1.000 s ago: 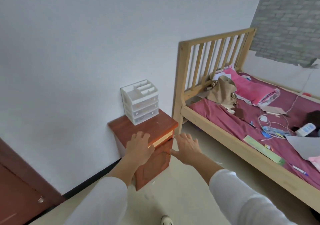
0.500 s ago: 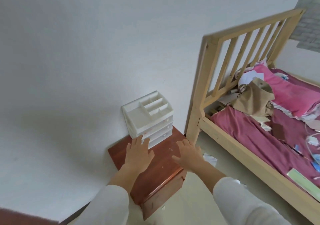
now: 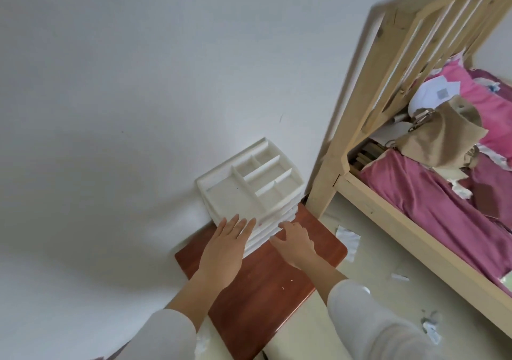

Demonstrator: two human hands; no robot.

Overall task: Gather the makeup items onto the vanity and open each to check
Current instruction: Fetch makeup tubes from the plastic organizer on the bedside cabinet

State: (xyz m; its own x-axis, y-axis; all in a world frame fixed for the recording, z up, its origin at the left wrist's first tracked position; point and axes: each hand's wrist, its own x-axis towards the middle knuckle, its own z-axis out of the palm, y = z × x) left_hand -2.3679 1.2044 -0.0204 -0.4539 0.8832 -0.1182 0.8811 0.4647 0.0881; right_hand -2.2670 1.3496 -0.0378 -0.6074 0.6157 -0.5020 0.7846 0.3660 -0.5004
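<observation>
A white plastic drawer organizer [image 3: 249, 182] with empty divided top trays stands on a small red-brown wooden cabinet [image 3: 266, 285] against the white wall. My left hand [image 3: 227, 243] lies flat, fingers spread, over the organizer's front edge. My right hand [image 3: 295, 239] sits at the organizer's drawer fronts, fingers curled toward them; whether it grips a drawer is unclear. No makeup items show in the trays.
A pale wooden bed frame [image 3: 357, 110] stands right of the cabinet, with a magenta sheet [image 3: 432, 210], a beige bag [image 3: 446, 135] and a pink pillow [image 3: 496, 102]. Paper scraps [image 3: 347, 239] litter the floor between cabinet and bed.
I have come closer to the cabinet and now look down on it. Both hands moved forward from the cabinet top to the organizer's front.
</observation>
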